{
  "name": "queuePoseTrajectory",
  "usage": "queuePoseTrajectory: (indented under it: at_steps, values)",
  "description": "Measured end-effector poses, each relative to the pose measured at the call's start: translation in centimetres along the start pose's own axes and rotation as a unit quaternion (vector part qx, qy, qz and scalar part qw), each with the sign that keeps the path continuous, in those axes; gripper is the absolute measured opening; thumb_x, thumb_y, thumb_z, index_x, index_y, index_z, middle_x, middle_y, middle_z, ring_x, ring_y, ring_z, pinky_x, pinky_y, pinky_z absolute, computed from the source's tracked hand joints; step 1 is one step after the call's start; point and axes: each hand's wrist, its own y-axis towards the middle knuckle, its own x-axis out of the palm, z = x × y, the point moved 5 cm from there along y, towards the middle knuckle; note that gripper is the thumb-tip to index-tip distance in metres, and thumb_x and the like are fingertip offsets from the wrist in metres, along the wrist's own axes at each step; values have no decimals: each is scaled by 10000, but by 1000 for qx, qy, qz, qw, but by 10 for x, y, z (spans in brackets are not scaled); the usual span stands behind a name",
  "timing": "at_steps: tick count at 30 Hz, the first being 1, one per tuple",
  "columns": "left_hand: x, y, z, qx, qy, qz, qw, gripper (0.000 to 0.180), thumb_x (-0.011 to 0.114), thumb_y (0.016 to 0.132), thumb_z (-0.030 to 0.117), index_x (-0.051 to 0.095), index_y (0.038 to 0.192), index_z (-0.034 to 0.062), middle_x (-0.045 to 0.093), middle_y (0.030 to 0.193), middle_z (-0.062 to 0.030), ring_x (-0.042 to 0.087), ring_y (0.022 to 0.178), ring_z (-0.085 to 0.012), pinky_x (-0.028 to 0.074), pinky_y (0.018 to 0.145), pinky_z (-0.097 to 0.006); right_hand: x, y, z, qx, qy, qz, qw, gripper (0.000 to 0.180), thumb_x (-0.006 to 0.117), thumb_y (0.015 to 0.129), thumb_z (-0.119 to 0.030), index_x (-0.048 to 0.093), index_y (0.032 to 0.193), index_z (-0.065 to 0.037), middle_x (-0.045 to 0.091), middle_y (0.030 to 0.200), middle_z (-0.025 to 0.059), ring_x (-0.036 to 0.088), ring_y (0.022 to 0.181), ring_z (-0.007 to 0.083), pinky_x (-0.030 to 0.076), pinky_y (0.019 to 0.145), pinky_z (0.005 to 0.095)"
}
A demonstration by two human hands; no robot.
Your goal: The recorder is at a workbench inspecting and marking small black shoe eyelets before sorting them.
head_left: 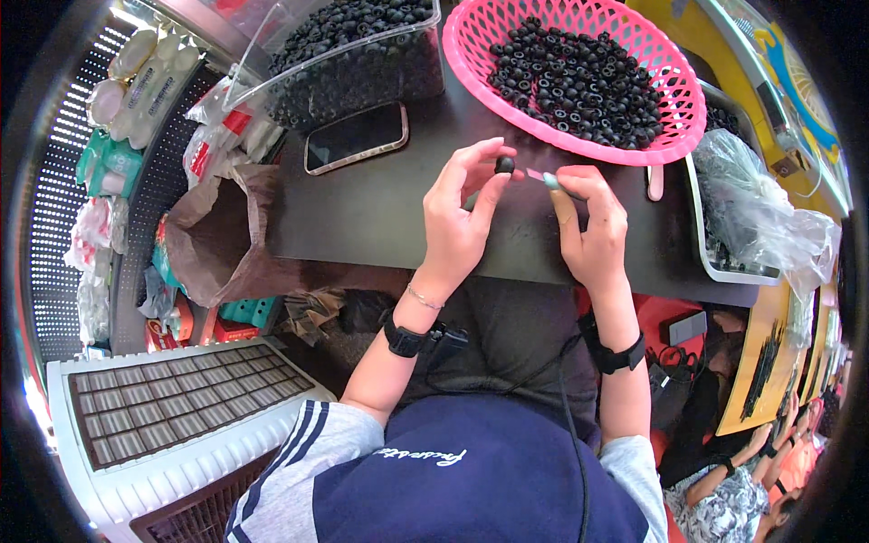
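Note:
Over the dark table (362,213), my left hand (455,217) pinches a small round black part (504,165) between thumb and fingertips. Facing it, my right hand (593,226) grips a slim tool (536,175) with a pinkish tip pointing at the black part. The tip sits just short of the part, and most of the tool is hidden by my fingers. Something pale teal shows at my right fingertips. Beyond my hands stands a pink lattice basket (579,142) with many black ring-like parts inside.
A clear plastic bin (433,68) of black parts stands far left, with a phone (357,138) before it. At right are a white tray (699,222) and plastic bag (751,185). A brown bag (208,240) hangs left, above an air cooler (68,434). People sit lower right.

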Motion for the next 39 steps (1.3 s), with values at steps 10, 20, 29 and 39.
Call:
queuePoseTrajectory:
  at_steps: [10, 20, 29, 39]
  values:
    - [-1, -2, 1, 19, -42, -27, 999, 252, 633, 876, -52, 636, 1124, -11, 645, 1128, -95, 652, 975, -148, 550, 834, -270, 0, 2, -9, -78, -22, -24, 996, 270, 708, 767, 8, 584, 1004, -35, 646, 948, 133, 646, 795, 305, 512, 693, 380]
    - [1, -4, 3, -1, -71, -45, 996, 271, 687, 837, -52, 639, 1102, -37, 650, 1097, -120, 688, 885, -162, 577, 780, -266, 0, 3, -10, -90, -16, -14, 996, 258, 716, 765, 10, 592, 987, -31, 645, 937, 133, 643, 782, 298, 508, 680, 371]
    - [-3, -5, 1, 30, -86, -47, 995, 223, 652, 854, -89, 620, 1074, -71, 647, 1082, -163, 689, 846, -195, 590, 721, -279, 2, 3, -12, -97, 4, -26, 995, 288, 712, 728, 47, 587, 978, -23, 643, 932, 133, 629, 744, 290, 501, 651, 367]
    - [-3, -7, 2, 33, -86, -52, 994, 213, 648, 864, -80, 616, 1074, -67, 644, 1078, -164, 691, 805, -192, 586, 702, -273, 3, 2, -13, -105, 13, -19, 994, 287, 715, 728, 48, 585, 976, -17, 642, 918, 141, 625, 731, 303, 500, 645, 375]
